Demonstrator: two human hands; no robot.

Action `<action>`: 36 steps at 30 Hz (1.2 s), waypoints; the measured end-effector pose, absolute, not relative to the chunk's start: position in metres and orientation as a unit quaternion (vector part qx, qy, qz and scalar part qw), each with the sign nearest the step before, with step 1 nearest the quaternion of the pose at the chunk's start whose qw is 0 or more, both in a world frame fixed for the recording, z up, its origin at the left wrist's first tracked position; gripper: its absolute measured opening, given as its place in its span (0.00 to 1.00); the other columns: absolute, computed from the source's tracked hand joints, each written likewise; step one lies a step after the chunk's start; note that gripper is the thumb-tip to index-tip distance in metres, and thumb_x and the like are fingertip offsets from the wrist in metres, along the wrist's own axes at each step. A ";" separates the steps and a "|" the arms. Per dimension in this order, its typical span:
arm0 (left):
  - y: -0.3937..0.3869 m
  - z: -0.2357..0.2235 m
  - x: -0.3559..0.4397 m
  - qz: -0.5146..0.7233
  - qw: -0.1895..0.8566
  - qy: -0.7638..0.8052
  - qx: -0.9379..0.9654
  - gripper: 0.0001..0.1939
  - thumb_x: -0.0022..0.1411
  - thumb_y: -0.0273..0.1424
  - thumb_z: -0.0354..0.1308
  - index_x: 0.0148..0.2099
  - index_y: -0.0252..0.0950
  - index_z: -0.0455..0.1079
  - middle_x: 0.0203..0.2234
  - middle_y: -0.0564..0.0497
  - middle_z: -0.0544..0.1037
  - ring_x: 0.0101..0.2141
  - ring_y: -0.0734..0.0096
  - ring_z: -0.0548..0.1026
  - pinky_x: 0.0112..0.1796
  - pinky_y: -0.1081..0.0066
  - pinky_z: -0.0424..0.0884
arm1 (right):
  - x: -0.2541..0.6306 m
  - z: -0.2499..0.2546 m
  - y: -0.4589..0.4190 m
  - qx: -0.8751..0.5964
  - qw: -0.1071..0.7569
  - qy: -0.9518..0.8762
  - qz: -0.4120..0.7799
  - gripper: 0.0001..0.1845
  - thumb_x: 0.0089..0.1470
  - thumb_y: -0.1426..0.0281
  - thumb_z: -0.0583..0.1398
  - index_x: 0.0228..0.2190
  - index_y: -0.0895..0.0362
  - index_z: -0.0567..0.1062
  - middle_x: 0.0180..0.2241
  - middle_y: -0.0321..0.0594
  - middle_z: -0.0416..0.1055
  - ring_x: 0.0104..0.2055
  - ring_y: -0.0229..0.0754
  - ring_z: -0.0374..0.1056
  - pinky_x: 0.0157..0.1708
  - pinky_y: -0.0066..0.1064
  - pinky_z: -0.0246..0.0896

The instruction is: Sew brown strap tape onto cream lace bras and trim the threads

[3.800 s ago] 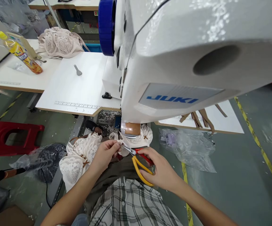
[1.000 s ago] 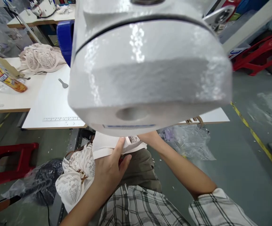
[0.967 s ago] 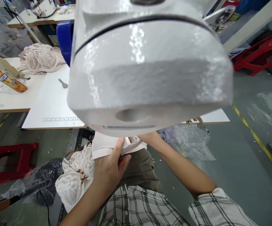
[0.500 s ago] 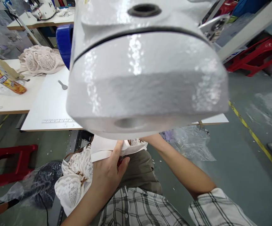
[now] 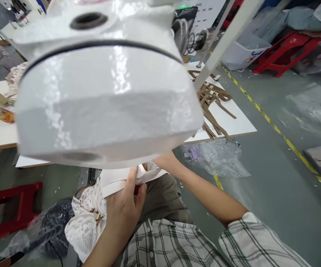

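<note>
The glossy white head of a sewing machine [image 5: 105, 92] fills the upper left and hides the needle area. Under its lower edge my left hand [image 5: 124, 205] presses a smooth white fabric piece [image 5: 113, 181], fingers stretched up along it and thumb alongside. A white lace garment [image 5: 86, 218] hangs over my lap to the left of that hand. My right forearm [image 5: 205, 193] reaches up under the machine; the right hand itself is hidden behind the machine head.
Brown strips [image 5: 213, 100] lie on the white table [image 5: 232, 122] to the right. A crumpled clear plastic bag [image 5: 216, 157] sits on the floor below, by yellow floor tape [image 5: 277, 129]. A red stool [image 5: 7, 211] and a dark bag [image 5: 52, 226] stand at left.
The view has swung to the right and tilted up, so the machine head now sits further left. Scissors held by my right hand 3.8 s ago are out of sight. Left hand stays on the fabric.
</note>
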State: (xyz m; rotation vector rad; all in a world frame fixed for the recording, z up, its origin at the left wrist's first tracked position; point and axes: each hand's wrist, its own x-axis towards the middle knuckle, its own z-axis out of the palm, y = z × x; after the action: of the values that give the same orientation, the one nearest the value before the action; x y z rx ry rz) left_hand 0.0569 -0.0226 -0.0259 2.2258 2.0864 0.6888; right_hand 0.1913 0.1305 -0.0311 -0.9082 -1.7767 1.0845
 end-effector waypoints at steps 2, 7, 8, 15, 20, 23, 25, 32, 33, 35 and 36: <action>-0.023 -0.026 0.058 0.218 -0.002 0.666 0.713 0.34 0.64 0.35 0.58 0.69 0.38 0.52 0.57 0.38 0.72 0.57 0.44 0.69 0.54 0.47 0.67 | 0.195 -0.038 0.121 -0.366 0.443 -0.682 0.454 0.11 0.60 0.63 0.57 0.41 0.54 0.73 0.54 0.43 0.67 0.47 0.42 0.68 0.48 0.34 0.65; -0.023 -0.026 0.061 0.224 -0.015 0.666 0.711 0.32 0.65 0.34 0.58 0.68 0.36 0.55 0.59 0.37 0.69 0.59 0.47 0.66 0.58 0.50 0.63 | 0.209 -0.050 0.092 -0.356 0.452 -0.642 0.507 0.11 0.61 0.60 0.57 0.40 0.54 0.70 0.43 0.43 0.69 0.43 0.42 0.68 0.45 0.34 0.66; -0.023 -0.025 0.061 0.226 -0.014 0.668 0.708 0.31 0.65 0.34 0.58 0.68 0.37 0.55 0.59 0.38 0.69 0.59 0.48 0.67 0.58 0.50 0.63 | 0.212 -0.050 0.087 -0.351 0.453 -0.649 0.501 0.10 0.60 0.60 0.58 0.39 0.54 0.70 0.40 0.42 0.69 0.41 0.42 0.68 0.43 0.34 0.65; -0.025 -0.029 0.066 0.257 -0.013 0.689 0.677 0.36 0.64 0.36 0.59 0.69 0.33 0.51 0.54 0.33 0.73 0.55 0.46 0.71 0.53 0.50 0.68 | 0.216 -0.044 0.071 -0.327 0.450 -0.687 0.467 0.10 0.57 0.62 0.62 0.34 0.54 0.67 0.34 0.38 0.66 0.37 0.41 0.64 0.39 0.34 0.62; -0.027 -0.033 0.069 0.275 -0.020 0.712 0.646 0.45 0.62 0.39 0.61 0.71 0.30 0.41 0.61 0.28 0.63 0.59 0.40 0.65 0.54 0.47 0.67 | 0.215 -0.045 0.067 -0.325 0.444 -0.668 0.501 0.09 0.56 0.63 0.62 0.34 0.53 0.67 0.35 0.37 0.66 0.38 0.41 0.63 0.36 0.31 0.62; -0.026 -0.031 0.071 0.272 -0.014 0.721 0.637 0.44 0.63 0.40 0.60 0.71 0.30 0.41 0.61 0.28 0.62 0.60 0.41 0.65 0.53 0.49 0.68 | 0.215 -0.046 0.065 -0.319 0.445 -0.665 0.508 0.09 0.56 0.64 0.62 0.34 0.53 0.67 0.34 0.37 0.65 0.37 0.41 0.63 0.36 0.31 0.61; -0.025 -0.030 0.072 0.268 -0.022 0.721 0.639 0.44 0.64 0.40 0.59 0.71 0.30 0.41 0.62 0.28 0.60 0.61 0.41 0.63 0.53 0.50 0.68 | 0.216 -0.047 0.064 -0.316 0.448 -0.665 0.508 0.09 0.56 0.64 0.63 0.34 0.53 0.67 0.34 0.37 0.65 0.37 0.40 0.63 0.36 0.32 0.60; -0.023 -0.029 0.072 0.273 -0.017 0.719 0.639 0.43 0.64 0.40 0.57 0.71 0.29 0.41 0.63 0.27 0.59 0.62 0.43 0.61 0.55 0.51 0.66 | 0.217 -0.049 0.062 -0.306 0.452 -0.668 0.506 0.10 0.57 0.62 0.62 0.35 0.54 0.67 0.34 0.37 0.65 0.37 0.40 0.63 0.39 0.33 0.59; -0.023 -0.029 0.072 0.273 -0.012 0.722 0.636 0.43 0.64 0.40 0.57 0.71 0.29 0.41 0.63 0.27 0.59 0.62 0.42 0.61 0.55 0.50 0.66 | 0.218 -0.049 0.062 -0.306 0.452 -0.668 0.506 0.11 0.57 0.62 0.62 0.35 0.54 0.67 0.35 0.37 0.66 0.37 0.40 0.63 0.38 0.33 0.59; -0.023 -0.029 0.071 0.277 0.000 0.725 0.630 0.42 0.64 0.41 0.57 0.71 0.29 0.42 0.63 0.27 0.59 0.62 0.41 0.61 0.55 0.49 0.66 | 0.218 -0.049 0.062 -0.307 0.450 -0.669 0.506 0.11 0.57 0.62 0.62 0.35 0.54 0.67 0.35 0.37 0.66 0.37 0.40 0.63 0.38 0.33 0.59; -0.023 -0.029 0.071 0.278 0.007 0.728 0.627 0.42 0.64 0.41 0.57 0.71 0.29 0.42 0.63 0.27 0.60 0.62 0.41 0.62 0.55 0.48 0.66 | 0.218 -0.049 0.062 -0.307 0.449 -0.670 0.506 0.11 0.57 0.61 0.62 0.35 0.54 0.67 0.35 0.37 0.66 0.37 0.40 0.63 0.38 0.33 0.59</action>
State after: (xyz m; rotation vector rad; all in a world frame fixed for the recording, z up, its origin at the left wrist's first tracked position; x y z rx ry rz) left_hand 0.0712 -0.0225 -0.0295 1.9610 2.2761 0.8681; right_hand 0.2182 0.0620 -0.0494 -0.7584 -1.6564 1.2513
